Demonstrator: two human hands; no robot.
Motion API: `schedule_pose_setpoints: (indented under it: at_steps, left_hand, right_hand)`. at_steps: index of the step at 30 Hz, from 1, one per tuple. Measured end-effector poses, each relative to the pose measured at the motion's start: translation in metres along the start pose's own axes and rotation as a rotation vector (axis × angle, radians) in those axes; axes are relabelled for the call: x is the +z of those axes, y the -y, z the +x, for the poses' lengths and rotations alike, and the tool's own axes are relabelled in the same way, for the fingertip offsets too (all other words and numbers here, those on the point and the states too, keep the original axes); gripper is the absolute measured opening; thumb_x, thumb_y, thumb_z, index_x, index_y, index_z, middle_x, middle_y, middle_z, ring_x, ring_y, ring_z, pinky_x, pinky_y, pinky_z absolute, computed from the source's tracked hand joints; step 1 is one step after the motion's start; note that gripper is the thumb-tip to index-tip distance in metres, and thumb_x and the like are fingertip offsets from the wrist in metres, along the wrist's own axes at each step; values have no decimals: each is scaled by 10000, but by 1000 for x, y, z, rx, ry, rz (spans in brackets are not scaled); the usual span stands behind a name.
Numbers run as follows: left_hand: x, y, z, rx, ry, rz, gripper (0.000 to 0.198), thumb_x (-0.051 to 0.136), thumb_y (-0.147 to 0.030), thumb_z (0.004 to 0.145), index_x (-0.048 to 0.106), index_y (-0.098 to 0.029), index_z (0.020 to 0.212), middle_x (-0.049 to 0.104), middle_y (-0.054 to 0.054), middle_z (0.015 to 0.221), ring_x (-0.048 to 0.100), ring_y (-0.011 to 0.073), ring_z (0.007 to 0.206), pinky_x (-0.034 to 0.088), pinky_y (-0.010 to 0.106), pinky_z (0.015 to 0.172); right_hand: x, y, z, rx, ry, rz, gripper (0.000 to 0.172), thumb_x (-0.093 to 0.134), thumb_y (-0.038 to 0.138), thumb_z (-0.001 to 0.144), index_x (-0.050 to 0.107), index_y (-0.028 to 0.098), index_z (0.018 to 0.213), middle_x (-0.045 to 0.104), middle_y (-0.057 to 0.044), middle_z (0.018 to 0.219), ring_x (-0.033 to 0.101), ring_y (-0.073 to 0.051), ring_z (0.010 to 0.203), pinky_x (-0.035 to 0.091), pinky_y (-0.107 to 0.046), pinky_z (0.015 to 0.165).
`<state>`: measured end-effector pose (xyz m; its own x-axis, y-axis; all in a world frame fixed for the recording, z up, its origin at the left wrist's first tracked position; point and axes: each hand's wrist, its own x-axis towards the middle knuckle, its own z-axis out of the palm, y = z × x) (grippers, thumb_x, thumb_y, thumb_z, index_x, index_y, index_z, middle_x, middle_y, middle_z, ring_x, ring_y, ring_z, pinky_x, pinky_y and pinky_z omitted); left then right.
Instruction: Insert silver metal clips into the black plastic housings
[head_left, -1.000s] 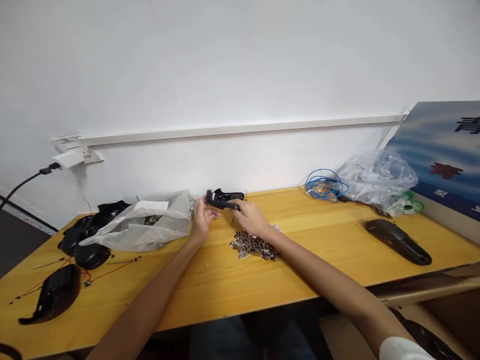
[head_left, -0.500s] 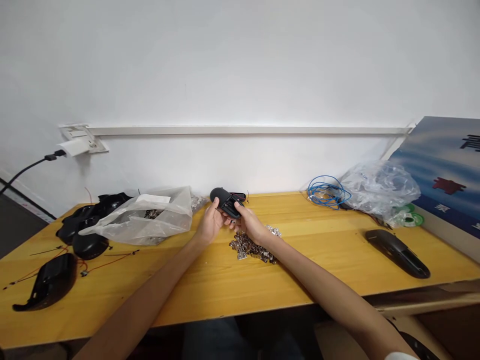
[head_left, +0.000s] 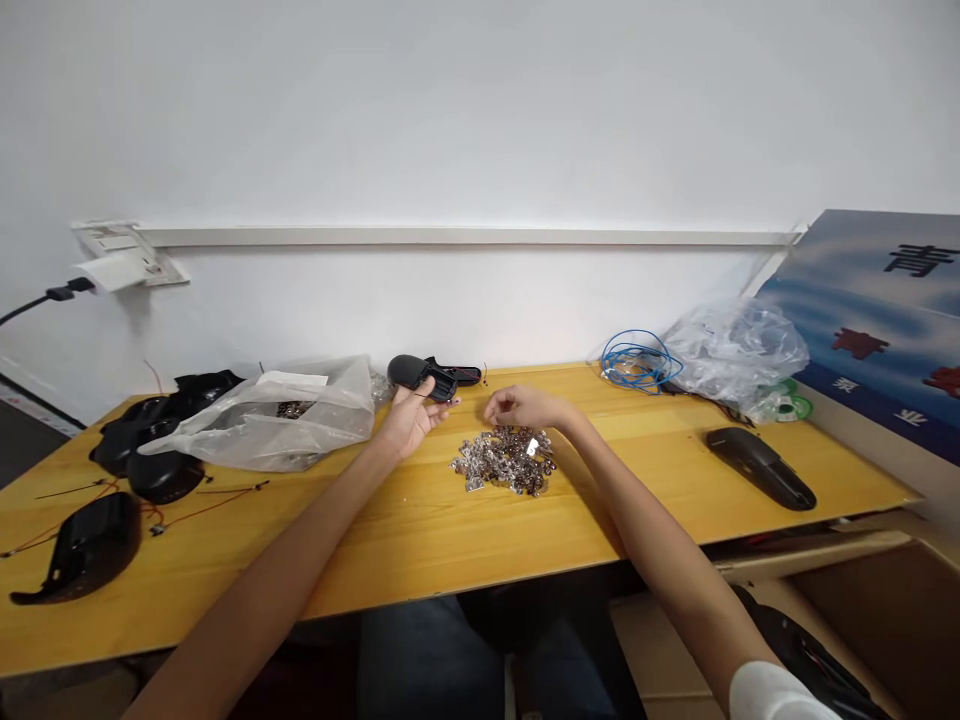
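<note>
My left grip is closed around a rounded black plastic housing, its fingers wrapped over the underside and the open rectangular recess turned toward me. A flat black piece sits right behind it at the far edge of the worktop; I cannot tell whether it is joined to the housing.

My right grip hangs just above a heap of small shiny metal parts, its fingers curled together. I cannot tell whether they pinch a tiny piece.

The yellow wooden worktop runs along a white wall. To my left lies a clear plastic bag with a white label, beside a cluster of black plastic shells. A larger black shell with thin red wires lies nearer the front edge. To my right are a long black plastic shell, a coil of blue wire, a crumpled clear plastic bag and a green spool. A blue printed board leans at the far right.
</note>
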<state>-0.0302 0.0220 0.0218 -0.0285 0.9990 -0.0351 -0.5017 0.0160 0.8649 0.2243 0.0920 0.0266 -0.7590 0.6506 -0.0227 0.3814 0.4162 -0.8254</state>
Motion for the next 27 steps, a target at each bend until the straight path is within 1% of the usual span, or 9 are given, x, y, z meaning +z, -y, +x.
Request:
schedule_pose_setpoints:
  at_steps: [2,4,7,9,12,17,20,23,27]
  left_hand:
    - [1,2,0,-7,-4,29,442,916,-232,773,603,-219,1084,736,42,977,731,167,769,523,220,604]
    - [1,4,1,-19,-5,55,390,898,-133,735,626,-191,1007,712,33,923,694,140,747,507,205,599]
    - [1,7,2,-14,12,98,370,882,-76,694,659,-167,975,713,50,949,656,123,752,478,197,595]
    - [0,8,2,-7,42,137,393,892,-81,672,675,-156,991,729,74,1009,642,120,764,467,200,601]
    - [-2,9,3,12,81,186,499,915,-78,620,662,-162,1042,746,93,1072,633,122,768,454,212,611]
    - [-10,14,8,71,116,262,617,951,-155,616,567,-194,1098,752,98,1113,678,149,796,475,243,651]
    - [-14,18,10,116,127,300,671,969,-207,622,535,-208,1134,749,90,1127,723,193,923,554,293,780]
    - [-13,20,11,137,156,328,697,973,-244,636,544,-205,1183,751,92,1102,738,241,1029,577,350,902]
    - [-11,18,9,116,185,371,740,978,-248,638,535,-205,1230,768,93,1056,766,264,1010,570,392,970]
  right_hand:
    - [5,-7,3,25,59,21,193,725,209,800,782,170,980,765,-44,891,651,-154,751,503,-290,727]
    - [9,-11,7,28,70,25,223,735,209,807,785,164,1021,767,-44,886,649,-150,740,501,-283,714]
    - [13,-13,11,-34,44,-10,226,782,211,788,798,171,1010,778,-46,915,657,-149,767,499,-272,717]
    - [15,-12,13,-118,38,-51,174,803,214,774,813,189,945,788,-43,922,670,-159,798,501,-274,729]
    - [18,-9,15,-211,18,-87,63,774,208,789,812,204,838,784,-32,853,675,-165,769,502,-287,726]
    - [20,1,9,-155,-109,-4,114,698,159,820,781,196,888,784,-35,885,692,-170,778,523,-302,740]
    - [19,5,7,-158,-197,48,139,686,142,808,765,198,908,768,-37,869,682,-175,771,525,-314,742]
    - [18,6,8,-146,-221,61,132,676,157,791,746,192,896,752,-32,850,672,-172,771,524,-317,749]
    - [18,5,8,-88,-205,125,117,690,194,762,733,183,870,730,-19,822,641,-153,732,496,-292,700]
